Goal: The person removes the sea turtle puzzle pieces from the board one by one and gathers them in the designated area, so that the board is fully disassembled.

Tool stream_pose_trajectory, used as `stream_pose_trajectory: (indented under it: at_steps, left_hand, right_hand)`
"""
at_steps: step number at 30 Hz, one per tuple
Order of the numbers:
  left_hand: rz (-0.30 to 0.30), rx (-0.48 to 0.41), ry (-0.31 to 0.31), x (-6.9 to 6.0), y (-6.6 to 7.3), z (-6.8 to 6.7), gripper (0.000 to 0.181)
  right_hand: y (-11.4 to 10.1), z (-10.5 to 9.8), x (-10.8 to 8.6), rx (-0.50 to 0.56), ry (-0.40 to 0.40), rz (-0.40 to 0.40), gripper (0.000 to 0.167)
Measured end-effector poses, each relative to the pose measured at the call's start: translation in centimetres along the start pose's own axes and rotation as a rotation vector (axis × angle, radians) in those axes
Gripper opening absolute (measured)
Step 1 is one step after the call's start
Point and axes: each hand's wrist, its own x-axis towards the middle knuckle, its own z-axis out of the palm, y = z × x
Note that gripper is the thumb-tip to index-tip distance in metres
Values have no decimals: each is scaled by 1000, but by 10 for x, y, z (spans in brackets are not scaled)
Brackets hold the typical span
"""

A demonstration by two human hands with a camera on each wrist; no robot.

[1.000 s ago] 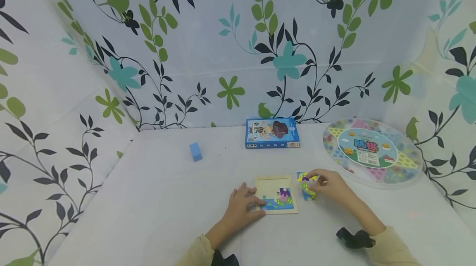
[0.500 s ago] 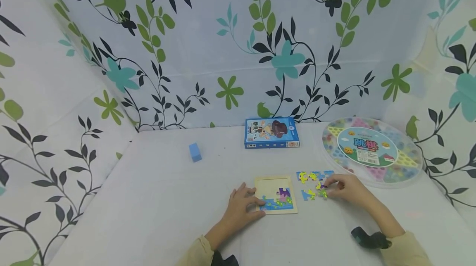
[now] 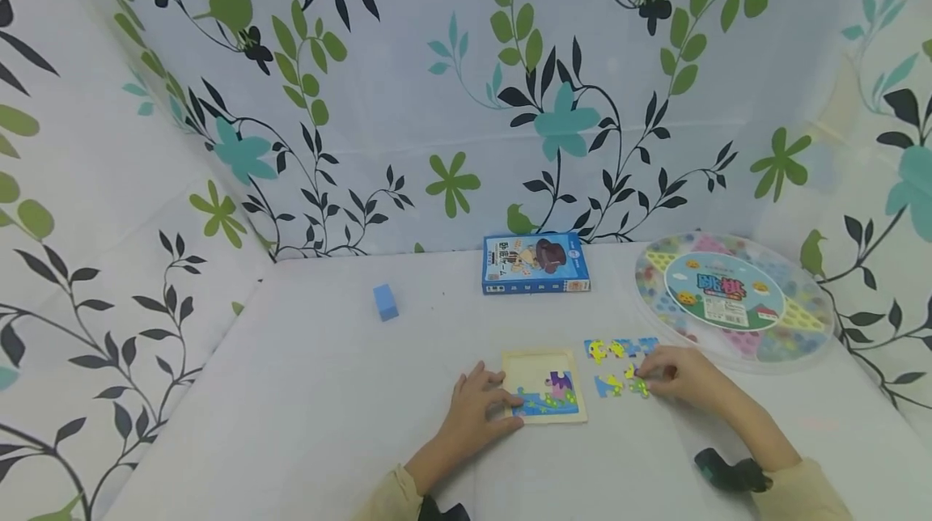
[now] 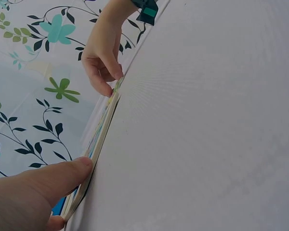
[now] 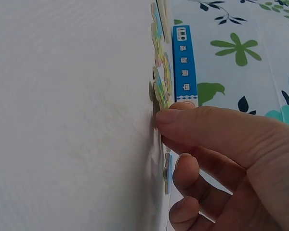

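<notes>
The shallow wooden puzzle tray (image 3: 526, 363) lies in front of me, with fitted pieces (image 3: 542, 404) along its bottom and right. My left hand (image 3: 469, 408) rests on its left edge; in the left wrist view, one extended digit (image 4: 70, 173) touches the rim. To the right of the tray, my right hand (image 3: 684, 378) pinches a yellow, purple and green puzzle piece (image 3: 639, 385) between thumb and index finger. The right wrist view shows that piece (image 5: 160, 91) low at the table surface, partly hidden by the thumb. Loose puzzle pieces (image 3: 599, 351) lie just left of and behind this hand.
A blue game box (image 3: 535, 264) lies by the back cloth. At the back right is a round, clear-covered Chinese checkers set (image 3: 728, 294). A small blue block (image 3: 386, 302) sits at the back left. Patterned cloth (image 3: 451, 100) hangs around the white table.
My right hand has moved right, uncovering several loose pieces, and over the last half second it stays nearly in place. My left hand has kept its place on the tray.
</notes>
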Motion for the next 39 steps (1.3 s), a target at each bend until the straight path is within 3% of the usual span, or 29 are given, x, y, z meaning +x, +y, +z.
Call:
stream_pose_trajectory:
  at_steps: [17, 23, 31, 39]
  left_hand:
    - [29, 6, 22, 1, 2, -2, 25]
    - [10, 4, 14, 0, 3, -2, 26]
    - [9, 10, 17, 0, 2, -1, 26]
    - [14, 7, 13, 0, 1, -1, 26]
  right_hand:
    - [-1, 0, 0, 3, -23, 11, 19]
    - [-3, 1, 1, -23, -23, 25, 20]
    - [-19, 10, 13, -21, 68, 73, 18]
    - [-42, 33, 35, 60, 44, 24, 21]
